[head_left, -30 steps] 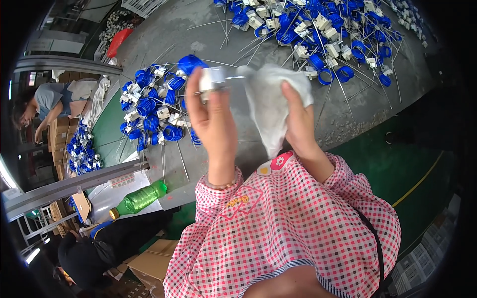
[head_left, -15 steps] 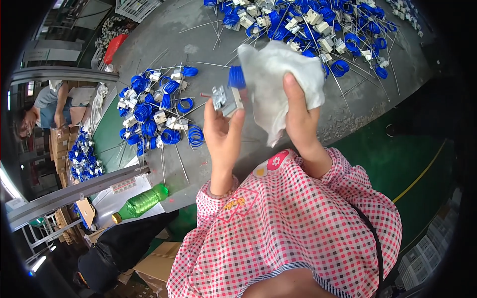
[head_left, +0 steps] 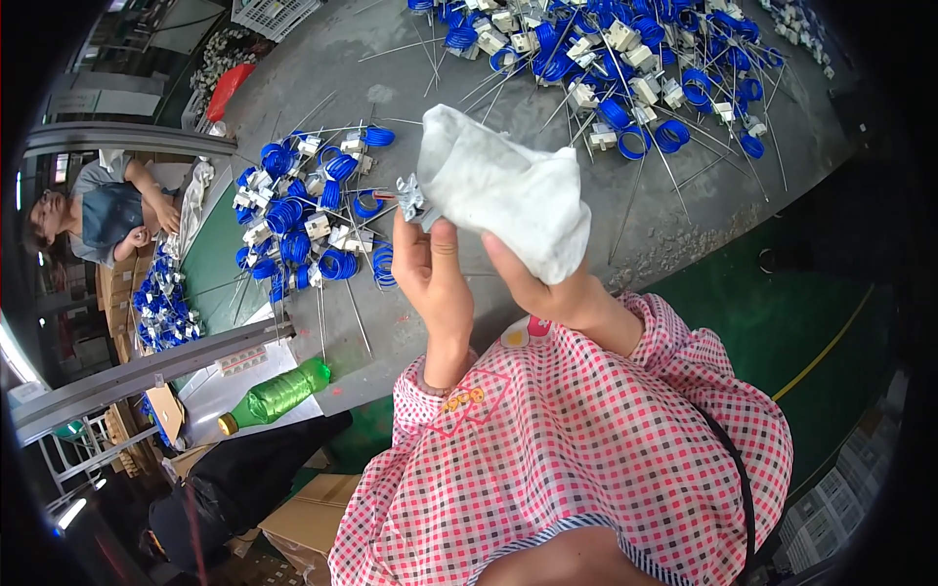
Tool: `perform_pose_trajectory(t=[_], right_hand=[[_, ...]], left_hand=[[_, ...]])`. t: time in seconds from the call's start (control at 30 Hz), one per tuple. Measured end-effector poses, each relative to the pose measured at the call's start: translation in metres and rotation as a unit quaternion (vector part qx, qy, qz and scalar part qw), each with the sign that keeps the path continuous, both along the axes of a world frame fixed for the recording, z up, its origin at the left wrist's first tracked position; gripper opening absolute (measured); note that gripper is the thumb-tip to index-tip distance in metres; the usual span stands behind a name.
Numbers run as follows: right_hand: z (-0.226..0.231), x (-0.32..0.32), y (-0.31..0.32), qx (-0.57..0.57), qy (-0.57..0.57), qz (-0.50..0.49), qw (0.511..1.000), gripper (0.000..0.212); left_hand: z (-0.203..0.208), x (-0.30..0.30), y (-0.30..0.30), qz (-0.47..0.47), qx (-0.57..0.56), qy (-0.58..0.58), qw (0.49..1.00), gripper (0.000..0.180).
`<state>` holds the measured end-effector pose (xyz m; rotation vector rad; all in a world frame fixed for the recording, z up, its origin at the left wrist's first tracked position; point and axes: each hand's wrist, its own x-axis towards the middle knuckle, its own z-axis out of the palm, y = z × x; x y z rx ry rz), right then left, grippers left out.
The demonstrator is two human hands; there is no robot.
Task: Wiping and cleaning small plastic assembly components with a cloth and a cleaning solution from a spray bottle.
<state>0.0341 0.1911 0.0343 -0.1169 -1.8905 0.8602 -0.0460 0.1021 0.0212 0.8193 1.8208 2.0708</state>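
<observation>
My left hand (head_left: 437, 278) pinches a small thermostat-like part (head_left: 414, 198) with a metal bracket and a short reddish pin. A folded white cloth (head_left: 508, 190) is in my right hand (head_left: 547, 291), its thumb pressed against the lower edge. The cloth lies up against the part and covers its white body and blue coil. Most of my right fingers are hidden behind the cloth. To the left lies a smaller pile of like parts with blue coils (head_left: 285, 217) and thin wires. A larger pile of them (head_left: 616, 61) spreads over the far side of the grey table (head_left: 391, 59).
A green plastic bottle (head_left: 283, 395) lies at the table's left edge by a metal rail (head_left: 147, 376). Beyond the rail, a co-worker (head_left: 107, 210) sits near another pile of blue coils (head_left: 168, 308). A red bag (head_left: 230, 93) and a white crate (head_left: 274, 15) stand at the far left.
My right hand has brought the cloth left and over the part, hiding the blue coil that showed before. My left hand still holds the part. The co-worker has shifted posture.
</observation>
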Motion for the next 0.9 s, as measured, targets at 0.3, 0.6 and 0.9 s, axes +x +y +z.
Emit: perform_pose_trajectory(t=[0.3,0.6,0.9], right_hand=[[0.012,0.017,0.003,-0.425,0.067,0.019,0.903,0.033],[-0.013,0.003,-0.012,-0.102,0.064,0.029,0.992,0.050],[0.014,0.015,0.003,-0.585,0.148,0.089,0.792,0.036]], left_hand=[[-0.015,-0.014,0.002,-0.101,0.089,-0.004,0.991,0.038],[-0.006,0.003,0.006,-0.032,0.087,-0.017,0.996,0.035],[-0.008,-0.014,0.006,-0.086,0.141,-0.039,0.985,0.033]])
